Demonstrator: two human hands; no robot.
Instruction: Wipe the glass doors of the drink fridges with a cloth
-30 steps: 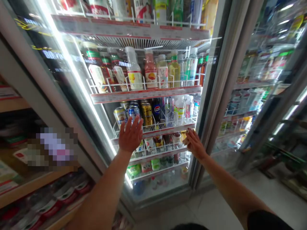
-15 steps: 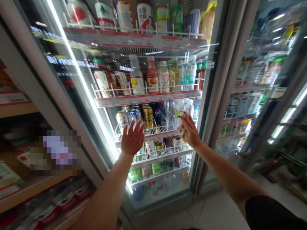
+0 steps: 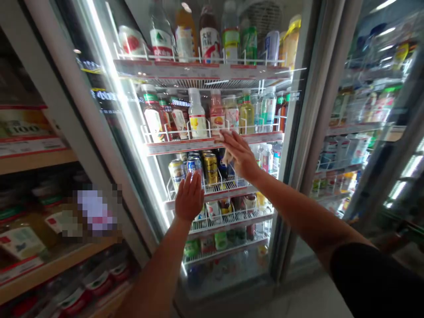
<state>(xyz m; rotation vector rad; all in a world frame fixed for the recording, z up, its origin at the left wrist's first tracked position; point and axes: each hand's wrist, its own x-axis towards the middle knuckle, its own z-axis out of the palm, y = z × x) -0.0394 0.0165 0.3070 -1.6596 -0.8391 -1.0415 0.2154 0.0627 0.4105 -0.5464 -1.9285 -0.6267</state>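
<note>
I face an open drinks fridge with wire shelves. My left hand [image 3: 189, 197] is raised with its fingers stretched flat, in front of the cans [image 3: 193, 167] on the middle shelf. My right hand [image 3: 239, 153] is open too, fingers spread, reaching up to the red-edged shelf rail [image 3: 185, 145] below a row of juice and tea bottles [image 3: 197, 116]. Neither hand holds anything. A gold can [image 3: 211, 167] and a dark cola bottle stand just behind my right hand.
The glass fridge door [image 3: 109, 132] is swung open on the left. Wooden shelves with packaged goods [image 3: 36, 229] stand further left. A second closed fridge [image 3: 361, 119] full of drinks is on the right. Small cups and cartons fill the lower wire shelves [image 3: 228, 216].
My right hand has risen from the lower right shelf edge to the upper shelf rail, moving left. My left hand stayed near the cans. My view tilted upward.
</note>
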